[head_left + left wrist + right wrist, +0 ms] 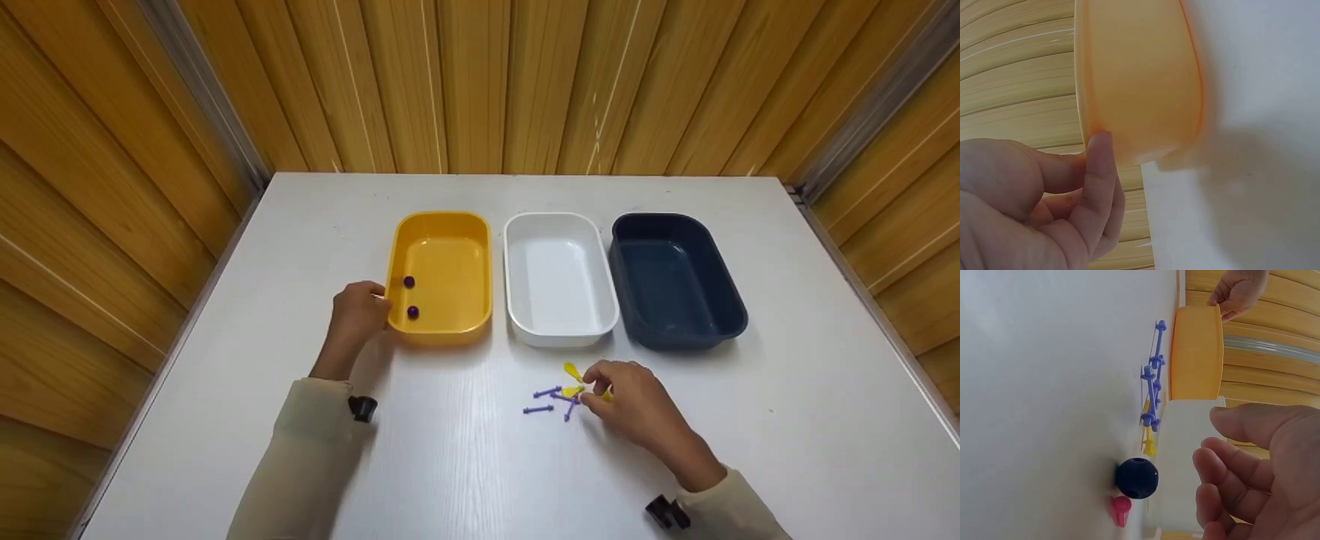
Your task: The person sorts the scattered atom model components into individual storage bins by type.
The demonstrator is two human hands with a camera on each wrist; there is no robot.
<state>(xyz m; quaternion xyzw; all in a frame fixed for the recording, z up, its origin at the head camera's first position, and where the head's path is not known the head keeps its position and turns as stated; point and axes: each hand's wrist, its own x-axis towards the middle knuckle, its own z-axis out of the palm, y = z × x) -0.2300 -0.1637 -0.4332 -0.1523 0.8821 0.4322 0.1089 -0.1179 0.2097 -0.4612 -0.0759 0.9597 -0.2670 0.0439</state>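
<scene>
My left hand (360, 319) pinches the near left rim of a yellow bin (442, 337), its fingertips against the outer wall in the left wrist view. Two dark purple beads (409, 282) lie inside that bin. Over a small pile on the table, my right hand (634, 401) hovers with loosely bent fingers and nothing between them. The pile has several purple rods (538, 409) with knobbed ends and yellow paddle-shaped pieces (572, 371). From the right wrist view, a dark bead (1136, 478) and a pink piece (1121, 509) also lie there, hidden from above by the hand.
A white bin (562, 339) stands right of the yellow one, and a dark blue bin (679, 341) beyond it. All stand on a white table (450, 450) with wood-panelled walls (480, 90) behind and at both sides.
</scene>
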